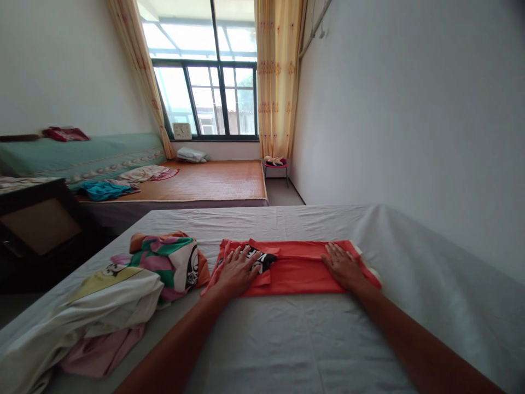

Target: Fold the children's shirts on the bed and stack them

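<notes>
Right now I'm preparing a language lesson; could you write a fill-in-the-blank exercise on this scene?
Of the left hand and right hand, the ____ one is nearer the black-and-white print on the red garment.
The red garment lies to the ____ of the crumpled clothes.
Patterned curtains hang at both sides of the ____.
Missing words: left; right; window.

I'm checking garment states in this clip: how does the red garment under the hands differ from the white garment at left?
The red garment lies in a flat, folded strip; the white garment is crumpled. The left hand and right hand rest on the red garment, neither on the white garment. The red garment shows a black-and-white print, the white garment a yellow area. Both lie on the pale sheet.
</notes>
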`<state>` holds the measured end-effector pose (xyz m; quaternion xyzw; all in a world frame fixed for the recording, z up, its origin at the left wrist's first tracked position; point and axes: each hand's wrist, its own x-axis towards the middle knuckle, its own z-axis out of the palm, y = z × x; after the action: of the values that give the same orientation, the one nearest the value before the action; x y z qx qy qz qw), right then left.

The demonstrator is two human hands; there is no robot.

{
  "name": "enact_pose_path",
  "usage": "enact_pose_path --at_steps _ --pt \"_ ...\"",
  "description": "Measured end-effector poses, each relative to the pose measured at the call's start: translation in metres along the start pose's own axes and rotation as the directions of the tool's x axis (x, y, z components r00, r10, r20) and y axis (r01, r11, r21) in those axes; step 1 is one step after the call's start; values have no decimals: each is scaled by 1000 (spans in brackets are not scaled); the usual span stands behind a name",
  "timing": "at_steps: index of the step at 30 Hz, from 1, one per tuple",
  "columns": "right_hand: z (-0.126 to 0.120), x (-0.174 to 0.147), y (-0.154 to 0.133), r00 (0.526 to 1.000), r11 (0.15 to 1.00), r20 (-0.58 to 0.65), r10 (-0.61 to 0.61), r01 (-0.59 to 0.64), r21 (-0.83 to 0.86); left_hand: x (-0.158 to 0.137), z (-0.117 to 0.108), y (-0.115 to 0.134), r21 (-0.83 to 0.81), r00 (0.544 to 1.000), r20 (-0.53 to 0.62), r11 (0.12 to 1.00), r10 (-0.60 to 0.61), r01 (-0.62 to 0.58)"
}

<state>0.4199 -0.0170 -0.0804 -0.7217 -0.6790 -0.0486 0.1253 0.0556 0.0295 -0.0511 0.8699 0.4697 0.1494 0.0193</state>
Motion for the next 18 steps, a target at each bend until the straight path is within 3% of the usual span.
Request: enact_pose_path --at_steps 4,8,14,18 --pt "-10 -11 55 988 991 -85 127 -131 -32 0 1 0 -5 1000 -10 1000 -3 2" --pt "-25 -10 75 942 946 -86 323 -323 24 -1 3 0 7 1000 -29 1000 2 -1" --pt "-42 2 81 875 888 197 443 -459 42 -6 5 -1 -1 994 -92 998 64 -65" --pt "-48 12 87 849 872 372 374 -459 169 -8 4 -2 -42 992 -98 996 75 -79"
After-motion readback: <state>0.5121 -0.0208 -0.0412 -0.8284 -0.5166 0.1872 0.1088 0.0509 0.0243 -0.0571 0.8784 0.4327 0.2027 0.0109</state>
